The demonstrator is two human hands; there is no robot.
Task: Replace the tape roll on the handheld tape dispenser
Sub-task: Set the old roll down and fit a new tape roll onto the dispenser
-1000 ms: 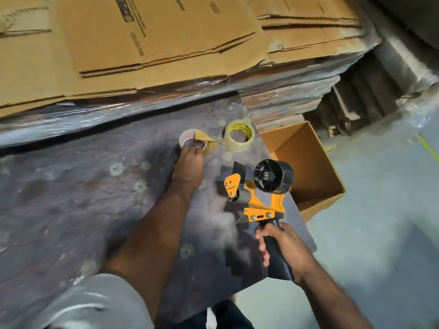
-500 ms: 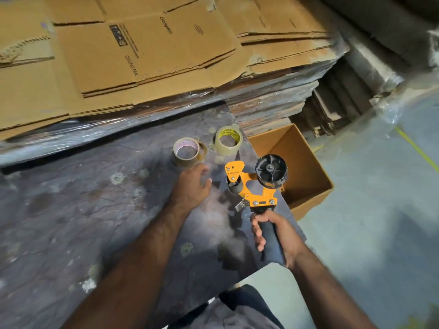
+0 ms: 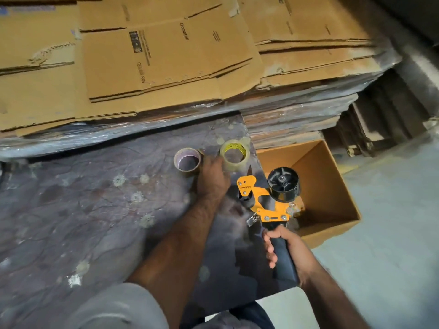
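My right hand (image 3: 283,245) grips the black handle of the orange tape dispenser (image 3: 261,206), held upright over the table's right edge. Its black hub (image 3: 283,186) carries no roll. A clear tape roll (image 3: 234,167) with a yellow-printed core lies flat on the table. Left of it lies a near-empty cardboard core (image 3: 187,169). My left hand (image 3: 211,179) reaches between the two, its blurred fingers at the clear roll's left side.
The work surface is a dark, stained table (image 3: 95,210). Stacks of flattened cardboard boxes (image 3: 166,67) wrapped in plastic rise right behind the rolls. An open cardboard box (image 3: 318,167) stands on the floor to the right, under the dispenser.
My left hand let go of the near-empty core, drew back, then moved right and forward to the clear roll. The dispenser stayed in my right hand.
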